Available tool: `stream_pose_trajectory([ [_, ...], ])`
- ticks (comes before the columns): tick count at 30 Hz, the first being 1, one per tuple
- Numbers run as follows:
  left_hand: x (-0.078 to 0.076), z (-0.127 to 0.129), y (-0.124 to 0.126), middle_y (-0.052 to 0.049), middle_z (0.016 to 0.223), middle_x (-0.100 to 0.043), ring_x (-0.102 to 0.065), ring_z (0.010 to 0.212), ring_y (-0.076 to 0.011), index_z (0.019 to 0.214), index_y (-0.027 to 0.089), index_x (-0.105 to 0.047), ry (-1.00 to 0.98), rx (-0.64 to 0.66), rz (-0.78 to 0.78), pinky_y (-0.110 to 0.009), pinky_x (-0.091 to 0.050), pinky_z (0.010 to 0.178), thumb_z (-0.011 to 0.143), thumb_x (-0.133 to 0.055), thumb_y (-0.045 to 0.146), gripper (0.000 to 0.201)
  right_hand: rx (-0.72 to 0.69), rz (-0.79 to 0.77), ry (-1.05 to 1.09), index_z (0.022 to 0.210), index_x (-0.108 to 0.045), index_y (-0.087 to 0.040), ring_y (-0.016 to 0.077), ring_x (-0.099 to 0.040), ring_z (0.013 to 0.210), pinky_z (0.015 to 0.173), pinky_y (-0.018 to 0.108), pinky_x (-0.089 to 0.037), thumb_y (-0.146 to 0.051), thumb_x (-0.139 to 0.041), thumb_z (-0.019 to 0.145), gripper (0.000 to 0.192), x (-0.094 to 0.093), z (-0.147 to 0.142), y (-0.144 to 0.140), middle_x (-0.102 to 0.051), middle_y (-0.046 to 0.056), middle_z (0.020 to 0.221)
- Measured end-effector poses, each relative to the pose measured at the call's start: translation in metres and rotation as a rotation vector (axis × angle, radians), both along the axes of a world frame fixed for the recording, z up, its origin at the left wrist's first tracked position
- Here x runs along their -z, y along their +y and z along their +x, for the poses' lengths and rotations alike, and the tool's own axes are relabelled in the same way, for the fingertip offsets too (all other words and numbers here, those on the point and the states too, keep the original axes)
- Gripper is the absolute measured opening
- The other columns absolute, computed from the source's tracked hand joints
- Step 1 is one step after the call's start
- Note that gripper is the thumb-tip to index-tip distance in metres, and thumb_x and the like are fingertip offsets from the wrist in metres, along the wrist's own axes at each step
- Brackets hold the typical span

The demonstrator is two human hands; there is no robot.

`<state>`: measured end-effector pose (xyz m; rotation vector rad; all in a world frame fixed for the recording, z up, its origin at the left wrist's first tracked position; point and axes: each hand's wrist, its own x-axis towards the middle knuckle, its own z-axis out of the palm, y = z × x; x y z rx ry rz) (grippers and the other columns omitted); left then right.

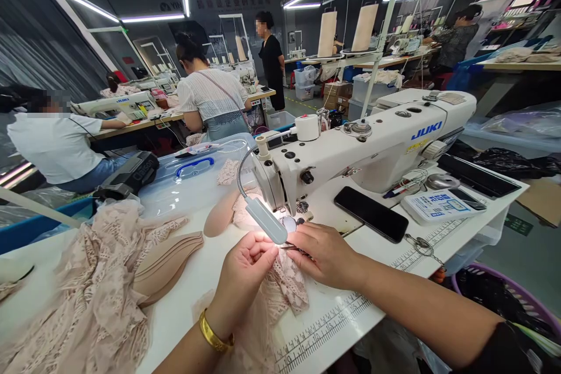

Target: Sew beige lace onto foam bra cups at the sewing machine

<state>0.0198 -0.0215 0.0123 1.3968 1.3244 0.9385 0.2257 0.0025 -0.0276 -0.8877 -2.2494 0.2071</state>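
- A heap of pink lace fabric (94, 280) lies at the left edge of the white surface (188, 298), spilling toward the near-left corner.
- Just right of the heap, a stack of beige foam cups (169, 263) rests on the surface, touching the lace.
- Behind them, at the far-left part of the surface, stands a clear plastic box (193, 181) with a blue handle on its lid.
- The left hand (248, 272), with a gold bangle on the wrist, sits near the front edge at the middle; its grip is curled together, fingertips pinching the lace piece (284, 286) under the lamp.
- The lace piece lies flat on the surface between the two hands and runs back toward the needle area of the machine.
- A small gooseneck lamp (265, 219) hangs just above the left hand and lights the fabric.
- The right hand (326, 254) lies palm down on the lace piece just right of the lamp; its fingers are drawn together on a thin metal tool, most of it hidden, so I cannot tell what it is.
- The white JUKI sewing machine (372, 146) stands behind the hands and stretches toward the far-right corner.
- A black phone (370, 213) lies flat in front of the machine, right of the hands.
- A white control panel (438, 205) sits near the right edge.
- A printed ruler strip (333, 318) runs along the front edge.
- Other people sit at machines well behind.
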Motion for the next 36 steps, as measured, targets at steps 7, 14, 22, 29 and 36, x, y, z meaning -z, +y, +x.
stream_pose_trajectory([
  [7,0.0003,0.0012,0.0000,0.005,0.067,-0.056,-0.045,0.067,-0.0138,0.080,0.020,-0.054,0.036,0.004,0.010,-0.025,-0.035,0.064,0.085,-0.069,0.047,0.031,0.013,0.024,-0.020,0.098,-0.059,-0.021,0.0173,-0.049,0.073,0.067,0.029,-0.034,-0.028,-0.051,0.102,0.011,-0.0004,-0.0001,0.0009,-0.060,0.000,0.081],
  [14,-0.0011,0.0013,-0.0014,0.006,0.063,-0.055,-0.044,0.062,-0.0128,0.076,0.021,-0.053,0.076,-0.013,0.042,-0.024,-0.034,0.060,0.085,-0.068,0.045,0.029,0.024,0.058,-0.066,0.098,-0.061,-0.021,0.0178,-0.048,0.073,0.065,0.030,-0.032,-0.028,-0.051,0.102,0.013,0.0023,0.0005,0.0011,-0.059,0.001,0.080],
  [22,0.0017,0.0008,-0.0027,0.004,0.065,-0.064,-0.053,0.061,-0.0147,0.079,0.022,-0.058,0.144,-0.017,0.118,-0.024,-0.037,0.058,0.088,-0.067,0.041,0.022,0.036,0.075,-0.154,0.102,-0.063,-0.021,0.0191,-0.049,0.075,0.065,0.032,-0.031,-0.024,-0.053,0.101,0.011,-0.0020,0.0005,0.0005,-0.062,0.001,0.082],
  [29,0.0067,0.0001,-0.0050,0.000,0.079,-0.074,-0.064,0.072,-0.0193,0.079,0.023,-0.062,0.240,0.000,0.179,-0.026,-0.043,0.064,0.089,-0.067,0.038,0.018,0.066,0.138,-0.205,0.089,-0.062,-0.021,0.0188,-0.047,0.072,0.064,0.033,-0.030,-0.020,-0.052,0.098,0.013,-0.0004,-0.0009,-0.0003,-0.059,0.001,0.077],
  [36,0.0057,0.0002,-0.0026,0.002,0.071,-0.065,-0.054,0.068,-0.0167,0.079,0.022,-0.057,0.107,0.023,0.086,-0.025,-0.042,0.064,0.090,-0.066,0.041,0.024,0.030,0.087,-0.169,0.092,-0.063,-0.021,0.0178,-0.047,0.071,0.062,0.032,-0.029,-0.023,-0.051,0.100,0.015,-0.0028,0.0001,-0.0012,-0.059,0.000,0.076],
])
